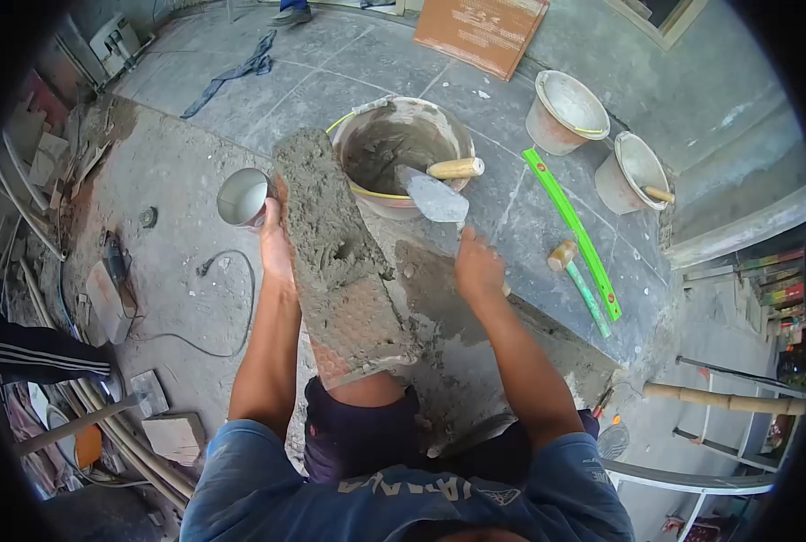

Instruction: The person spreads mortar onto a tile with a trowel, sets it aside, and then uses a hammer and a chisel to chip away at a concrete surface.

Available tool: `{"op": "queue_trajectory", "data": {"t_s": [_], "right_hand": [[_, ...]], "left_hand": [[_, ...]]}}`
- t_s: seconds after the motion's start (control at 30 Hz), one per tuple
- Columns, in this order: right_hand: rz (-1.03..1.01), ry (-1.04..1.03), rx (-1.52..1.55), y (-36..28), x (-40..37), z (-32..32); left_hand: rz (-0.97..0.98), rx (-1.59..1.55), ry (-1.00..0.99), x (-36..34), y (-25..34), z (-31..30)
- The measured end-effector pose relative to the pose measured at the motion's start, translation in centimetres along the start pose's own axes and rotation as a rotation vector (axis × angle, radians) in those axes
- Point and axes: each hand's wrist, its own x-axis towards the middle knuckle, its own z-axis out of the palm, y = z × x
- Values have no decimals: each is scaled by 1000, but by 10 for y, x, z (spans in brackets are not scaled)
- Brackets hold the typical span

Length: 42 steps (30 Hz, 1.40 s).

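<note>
1. A metal cup (243, 196) was seen on the floor, just left of the left hand (276, 246).
2. The left hand was clenched on the left edge of the tile (359, 316). The grip was judged best kept on that edge, clear of the wet mix.
3. The tile was held tilted, with its near end propped on the knee. Its far half was coated with mortar (317, 194) and its near half was bare. An even coat out to the near end was judged to be needed, with the dent in the middle filled.
4. The bucket (403, 149) was set just behind the tile. The trowel (434, 194) was laid on its rim, untouched, and was judged close enough for a reload.
5. The right hand (479, 266) was found low, right of the tile, with its fingers curled. What it gripped, if anything, could not be told.
6. The green level (573, 230) and the mallet (563, 255) were laid on the floor farther right, apart from both hands.
</note>
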Motion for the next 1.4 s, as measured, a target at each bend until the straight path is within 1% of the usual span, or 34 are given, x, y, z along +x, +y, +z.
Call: {"op": "queue_trajectory", "data": {"t_s": [0.07,0.1,0.17,0.2,0.23,0.3,0.37,0.4,0.47,0.5,0.57,0.6,0.67,0.73,0.77,0.8,0.87,0.93,0.97,1.0,1.03,1.07,1.1,1.13,1.2,1.23,1.4], "right_hand": [[-26,-59,-78,18,-13,-11],[-33,-44,-52,13,-14,-20],[-18,-108,-93,38,-31,-37],[-25,-102,-108,50,-37,-45],[-37,-90,-74,59,-45,-50],[-50,-73,-45,67,-51,-66],[-86,17,184,69,-53,-86],[-92,25,182,69,-55,-98],[-362,64,496,68,-64,-122],[-372,71,494,67,-72,-131],[-449,-32,378,66,-90,-144],[-455,-29,376,64,-96,-149],[-527,-97,206,56,-101,-156],[-545,-93,150,48,-95,-154],[-564,-94,98,44,-92,-152],[-564,-85,97,40,-89,-150],[-513,-127,102,31,-83,-147],[-525,-105,87,25,-83,-141],[-535,-82,65,22,-84,-139],[-537,-78,68,19,-84,-138],[-516,-106,94,16,-85,-138],[-495,-131,119,14,-86,-138],[-497,-128,125,11,-87,-138],[-508,-111,101,8,-88,-138],[-525,-92,78,4,-89,-135],[-503,-94,81,2,-88,-131],[-444,-103,115,-8,-88,-127]], "left_hand": [[-118,-139,59,1,-5,-2],[-105,-112,49,5,12,13],[-45,118,301,-3,8,53],[-112,-26,262,4,4,43],[-106,-30,265,7,4,44],[-184,-22,260,16,3,49],[-203,-18,235,32,1,44],[-224,-6,210,39,0,44],[-262,3,144,59,-1,40],[-250,1,140,67,-2,38],[-299,9,86,81,-2,37],[-329,12,76,85,1,42],[-287,58,65,88,1,55],[-257,106,54,87,0,59],[-318,1,14,90,-2,53],[-379,-104,-25,88,-1,54],[-384,-73,-17,80,-2,55],[-395,-35,5,72,-3,46],[-348,-19,-87,76,-7,31],[-303,-5,-177,71,-6,35],[-303,-1,-176,63,-4,37],[-282,1,-128,55,-2,40],[-260,4,-78,45,2,48],[-259,11,-75,37,2,49],[-241,-88,-112,25,0,50],[-235,-85,-108,22,0,49],[-335,-205,-183,2,-7,41]]}}
